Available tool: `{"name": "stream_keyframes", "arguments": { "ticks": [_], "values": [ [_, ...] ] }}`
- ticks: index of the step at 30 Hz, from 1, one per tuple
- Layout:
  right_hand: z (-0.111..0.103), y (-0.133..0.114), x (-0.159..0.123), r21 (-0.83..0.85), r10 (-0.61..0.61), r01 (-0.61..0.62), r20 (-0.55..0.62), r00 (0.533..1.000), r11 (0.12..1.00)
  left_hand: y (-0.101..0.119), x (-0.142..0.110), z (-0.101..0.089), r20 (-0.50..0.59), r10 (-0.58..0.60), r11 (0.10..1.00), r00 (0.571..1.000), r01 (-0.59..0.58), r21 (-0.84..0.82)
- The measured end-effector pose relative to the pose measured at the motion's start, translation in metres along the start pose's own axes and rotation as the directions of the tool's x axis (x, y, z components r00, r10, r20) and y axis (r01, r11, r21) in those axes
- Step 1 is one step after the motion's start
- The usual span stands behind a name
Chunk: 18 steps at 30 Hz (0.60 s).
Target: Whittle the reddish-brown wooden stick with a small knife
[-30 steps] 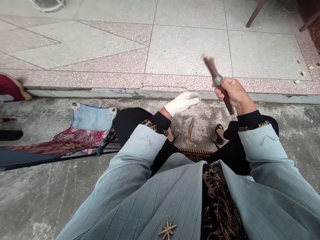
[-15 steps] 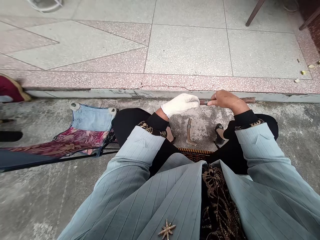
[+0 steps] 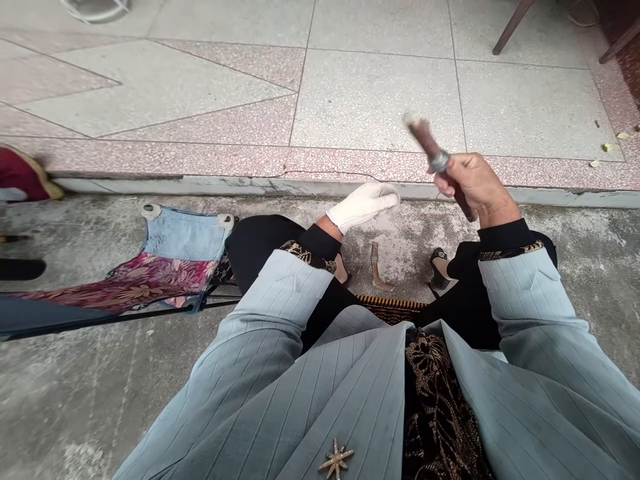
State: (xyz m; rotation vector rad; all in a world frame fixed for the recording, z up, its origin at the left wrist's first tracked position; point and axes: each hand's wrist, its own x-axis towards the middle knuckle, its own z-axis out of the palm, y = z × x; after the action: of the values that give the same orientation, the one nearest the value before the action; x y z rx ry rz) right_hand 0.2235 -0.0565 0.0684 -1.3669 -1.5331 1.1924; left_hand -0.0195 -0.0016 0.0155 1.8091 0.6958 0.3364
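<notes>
Noted: my right grip (image 3: 475, 183) is clenched on a blurred, metal-ringed brown rod (image 3: 423, 138), held above the concrete floor (image 3: 575, 280); a slipping hold could drop it near the bent piece (image 3: 377, 267), while my gloved left grip (image 3: 363, 207) is curled, seemingly empty.

"What's the jacket (image 3: 345, 393) like?"

"Pale blue-grey with fine pinstripes, and wide turned-back cuffs (image 3: 287, 283) with a pointed tab. A small gold star brooch (image 3: 336, 459) is pinned on the lapel."

"And under it?"

"A black and gold floral brocade top (image 3: 440, 407), with black sleeves (image 3: 320, 241) edged in gold brocade (image 3: 305, 255). The trousers (image 3: 260, 243) are black too."

"Anything on the hands?"

"A white knit glove (image 3: 363, 207) on the left hand (image 3: 363, 207)."
</notes>
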Motion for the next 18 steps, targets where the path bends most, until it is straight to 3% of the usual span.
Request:
{"name": "stream_keyframes", "arguments": {
  "ticks": [3, 6, 9, 12, 14, 18],
  "values": [
    [0.001, 0.008, 0.007, -0.009, 0.051, -0.055, -0.269, 0.962, 0.998, 0.004, -0.002, 0.009, 0.070, 0.022, 0.997, 0.997, -0.027, 0.074],
    [0.000, 0.021, 0.015, -0.172, 0.126, -0.189, -0.323, 0.938, 0.967, 0.011, -0.007, 0.012, 0.160, 0.030, 0.991, 0.987, -0.051, 0.127],
    [-0.001, 0.028, 0.020, -0.474, 0.190, -0.320, -0.303, 0.934, 0.820, 0.016, -0.011, 0.010, 0.176, 0.017, 0.981, 0.984, -0.050, 0.186],
    [0.001, 0.026, 0.022, -0.728, 0.275, -0.330, -0.199, 0.940, 0.601, 0.018, -0.014, 0.004, 0.150, 0.026, 0.983, 0.988, -0.052, 0.174],
    [0.004, 0.023, 0.022, -0.817, 0.393, -0.266, -0.052, 0.918, 0.512, 0.019, -0.015, 0.001, 0.139, 0.027, 0.988, 0.990, -0.048, 0.150],
    [0.012, 0.021, 0.020, -0.841, 0.599, -0.090, 0.299, 0.743, 0.533, 0.018, -0.016, -0.007, 0.087, 0.034, 0.979, 0.996, -0.051, 0.198]
  ]
}}
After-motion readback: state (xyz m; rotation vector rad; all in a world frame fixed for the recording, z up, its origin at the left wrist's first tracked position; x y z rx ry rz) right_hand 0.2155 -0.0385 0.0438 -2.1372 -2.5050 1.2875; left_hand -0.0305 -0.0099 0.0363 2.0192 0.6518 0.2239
